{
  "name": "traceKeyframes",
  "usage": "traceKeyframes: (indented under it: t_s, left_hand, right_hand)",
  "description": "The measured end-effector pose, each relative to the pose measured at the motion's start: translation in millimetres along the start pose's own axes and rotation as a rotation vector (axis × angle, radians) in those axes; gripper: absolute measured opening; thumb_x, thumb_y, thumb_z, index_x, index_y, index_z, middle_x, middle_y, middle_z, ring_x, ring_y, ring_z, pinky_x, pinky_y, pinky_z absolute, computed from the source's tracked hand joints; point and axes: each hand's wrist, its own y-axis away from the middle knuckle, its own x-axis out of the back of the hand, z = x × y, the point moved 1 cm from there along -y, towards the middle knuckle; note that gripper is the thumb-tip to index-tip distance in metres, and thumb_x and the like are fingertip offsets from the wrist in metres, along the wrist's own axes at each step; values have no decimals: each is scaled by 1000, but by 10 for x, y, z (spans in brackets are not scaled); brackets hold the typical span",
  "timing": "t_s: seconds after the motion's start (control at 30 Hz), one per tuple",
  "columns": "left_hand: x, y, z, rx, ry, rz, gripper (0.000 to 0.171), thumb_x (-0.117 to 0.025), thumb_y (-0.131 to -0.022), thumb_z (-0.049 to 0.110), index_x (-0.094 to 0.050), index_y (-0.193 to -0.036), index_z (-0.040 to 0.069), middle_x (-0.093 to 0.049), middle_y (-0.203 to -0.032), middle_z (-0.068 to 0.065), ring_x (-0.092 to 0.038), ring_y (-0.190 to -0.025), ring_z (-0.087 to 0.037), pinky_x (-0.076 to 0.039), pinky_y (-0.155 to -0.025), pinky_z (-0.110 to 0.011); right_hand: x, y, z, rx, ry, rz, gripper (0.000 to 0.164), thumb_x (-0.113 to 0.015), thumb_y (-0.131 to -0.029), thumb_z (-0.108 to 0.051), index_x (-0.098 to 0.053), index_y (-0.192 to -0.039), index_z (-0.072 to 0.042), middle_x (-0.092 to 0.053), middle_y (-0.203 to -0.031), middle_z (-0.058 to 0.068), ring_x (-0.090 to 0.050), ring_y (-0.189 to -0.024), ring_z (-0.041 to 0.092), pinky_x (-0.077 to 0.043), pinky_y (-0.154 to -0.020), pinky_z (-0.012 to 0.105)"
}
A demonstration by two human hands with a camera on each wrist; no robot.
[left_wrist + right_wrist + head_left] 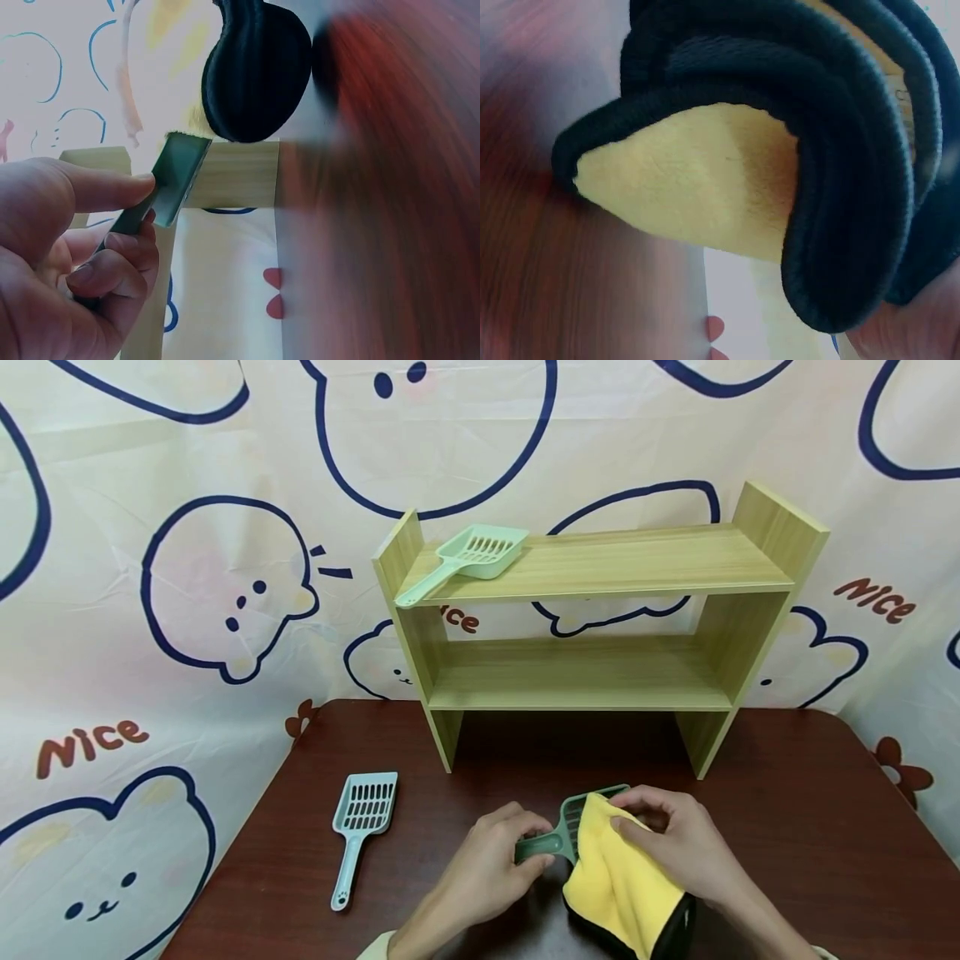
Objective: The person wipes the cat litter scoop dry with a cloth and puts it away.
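My left hand [498, 860] grips the handle of a dark green litter scoop [553, 843], thumb on one side and curled fingers on the other. In the left wrist view that scoop [180, 176] shows edge-on between thumb and fingers. A yellow cloth [618, 877] with a black border drapes over part of the scoop's slotted head. My right hand [678, 839] pinches the cloth's upper part against the scoop head. From the right wrist, the hanging folds of the cloth [697, 176] fill most of the view, and only a bit of the hand shows at the lower right corner.
A light blue litter scoop [363, 806] lies on the dark wooden table [285, 877] to the left. Behind stands a two-tier wooden shelf [585, 672], with a pale green scoop [483, 550] on its top board. A patterned curtain [225, 593] hangs at the back.
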Motion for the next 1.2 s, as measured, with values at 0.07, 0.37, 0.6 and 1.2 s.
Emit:
traceKeyframes:
  t_s: [0.07,0.37,0.6,1.2]
  left_hand:
    - [-13,-16,8,-1,-5,6,18,-85,-92,12,-78,-109,14,-65,-95,7,-53,-77,3,-49,-69,-17]
    - [-28,-32,-35,13,24,-5,17,-84,-93,12,-78,-109,15,-66,-95,6,-53,-77,3,-49,-69,-17]
    - [40,-26,-106,20,40,3,18,-83,-94,12,-78,-111,14,-68,-98,3,-52,-76,1,-49,-68,-18]
    - [178,-109,-135,16,-5,57,17,-84,-93,12,-78,-109,15,-67,-96,5,-53,-76,-2,-48,-68,-20]
  right_hand:
    - [-32,-18,-6,16,2,-3,16,-80,-97,-15,-80,-113,-15,-78,-98,1,-51,-59,5,-46,-55,25]
    - [-26,-34,-13,31,21,-6,16,-80,-97,-15,-80,-113,-16,-77,-99,1,-50,-59,3,-46,-56,25]
    - [161,-13,-35,-16,40,37,16,-80,-98,-16,-79,-114,-15,-79,-103,6,-57,-60,7,-52,-56,29]
    - [343,-101,-72,-3,30,93,22,-79,-100,-20,-78,-119,-9,-80,-106,11,-72,-69,12,-59,-58,33]
